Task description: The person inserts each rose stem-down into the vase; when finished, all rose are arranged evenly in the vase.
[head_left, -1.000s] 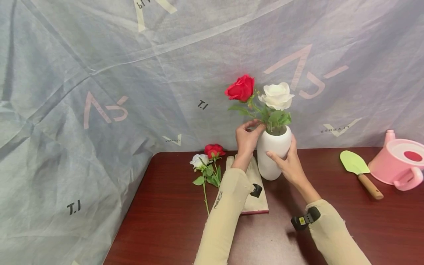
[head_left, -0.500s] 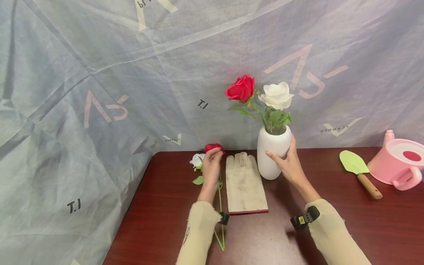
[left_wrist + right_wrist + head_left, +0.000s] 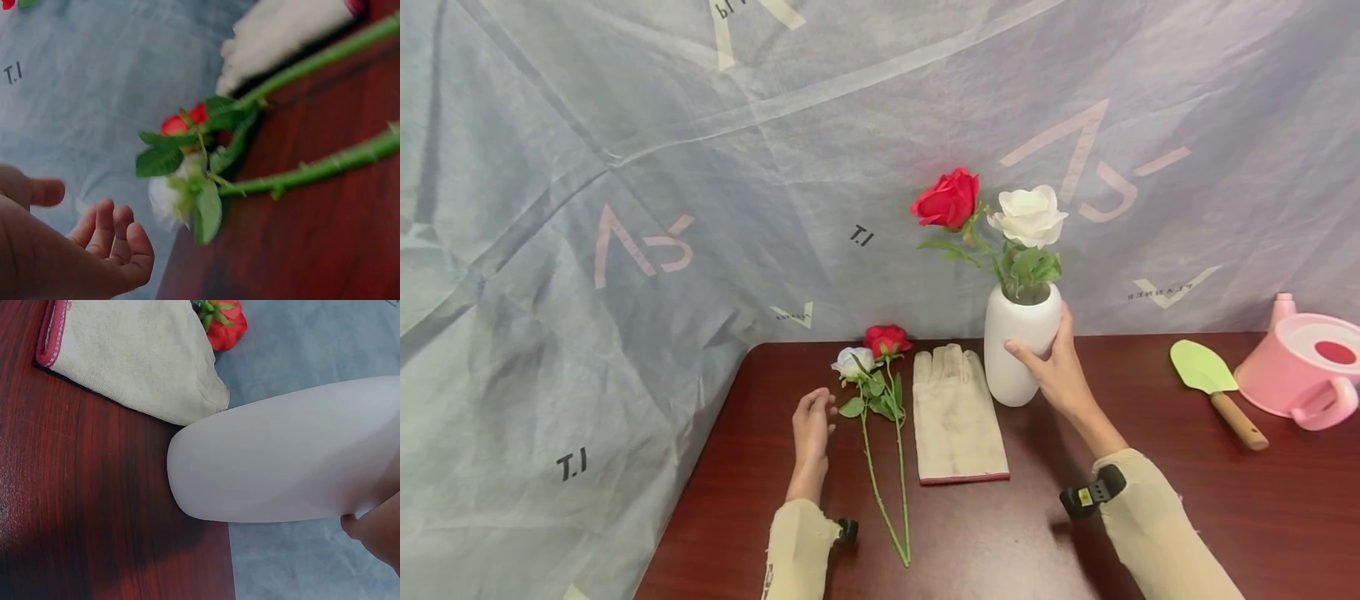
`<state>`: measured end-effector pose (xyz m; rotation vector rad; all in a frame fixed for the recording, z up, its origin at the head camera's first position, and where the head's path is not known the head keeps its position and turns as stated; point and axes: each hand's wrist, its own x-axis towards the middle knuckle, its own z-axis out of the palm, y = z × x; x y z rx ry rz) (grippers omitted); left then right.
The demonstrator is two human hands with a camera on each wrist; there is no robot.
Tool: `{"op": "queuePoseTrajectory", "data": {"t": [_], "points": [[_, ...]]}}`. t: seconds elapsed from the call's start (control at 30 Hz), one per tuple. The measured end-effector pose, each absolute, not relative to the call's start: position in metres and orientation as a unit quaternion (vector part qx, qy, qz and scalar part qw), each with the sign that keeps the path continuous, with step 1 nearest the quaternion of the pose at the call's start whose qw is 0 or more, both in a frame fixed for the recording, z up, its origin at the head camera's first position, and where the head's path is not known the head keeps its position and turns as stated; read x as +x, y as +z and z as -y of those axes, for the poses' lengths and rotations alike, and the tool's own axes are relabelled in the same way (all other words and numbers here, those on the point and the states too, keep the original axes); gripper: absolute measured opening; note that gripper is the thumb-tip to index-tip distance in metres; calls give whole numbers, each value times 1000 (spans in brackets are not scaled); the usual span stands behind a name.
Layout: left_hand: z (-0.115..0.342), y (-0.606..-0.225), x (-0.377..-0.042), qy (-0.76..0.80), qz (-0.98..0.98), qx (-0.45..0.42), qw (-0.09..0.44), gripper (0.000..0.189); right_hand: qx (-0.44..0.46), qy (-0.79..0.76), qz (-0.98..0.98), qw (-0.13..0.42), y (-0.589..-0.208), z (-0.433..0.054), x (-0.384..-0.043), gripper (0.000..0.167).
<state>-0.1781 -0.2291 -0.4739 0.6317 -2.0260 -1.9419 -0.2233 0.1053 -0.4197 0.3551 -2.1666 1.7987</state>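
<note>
My right hand [image 3: 1054,367] grips the white vase [image 3: 1011,358] around its right side, thumb across the front. In the vase stand a red rose [image 3: 947,198] and a white rose [image 3: 1028,217] with green leaves. To the left, my left hand [image 3: 812,429] holds nothing, its fingers loosely bent, just left of two roses lying on the table. Of these, one bloom is white [image 3: 853,364] and the other red [image 3: 887,340]; their stems meet near the front. The left wrist view shows the palm [image 3: 69,250] beside the white bloom, thumb and fingers apart.
A cream work glove [image 3: 958,425] with a red hem lies between the loose roses and the vase. At the right are a green trowel [image 3: 1204,367] with a wooden handle and a pink watering can [image 3: 1292,367]. Grey sheeting [image 3: 775,167] hangs behind the dark red table [image 3: 1000,542].
My left hand has left the vase rim and swung left, over the loose roses, to their left side. The glove and stems are uncovered. My right hand stays on the vase.
</note>
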Motion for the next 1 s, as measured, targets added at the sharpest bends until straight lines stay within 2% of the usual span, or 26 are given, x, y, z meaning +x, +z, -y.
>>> {"op": "queuePoseTrajectory", "data": {"t": [0.17, 0.43, 0.73, 1.0], "points": [[236, -486, -173, -657, 709, 231, 112, 33, 130, 628, 751, 156, -420, -106, -224, 91], [234, -502, -168, -583, 781, 189, 117, 24, 131, 629, 751, 153, -421, -105, -224, 92], [225, -508, -172, -474, 865, 160, 37, 25, 129, 624, 756, 152, -421, -106, -223, 92], [217, -516, -182, -460, 871, 169, 43, 26, 126, 627, 754, 150, -422, -107, -224, 91]]}}
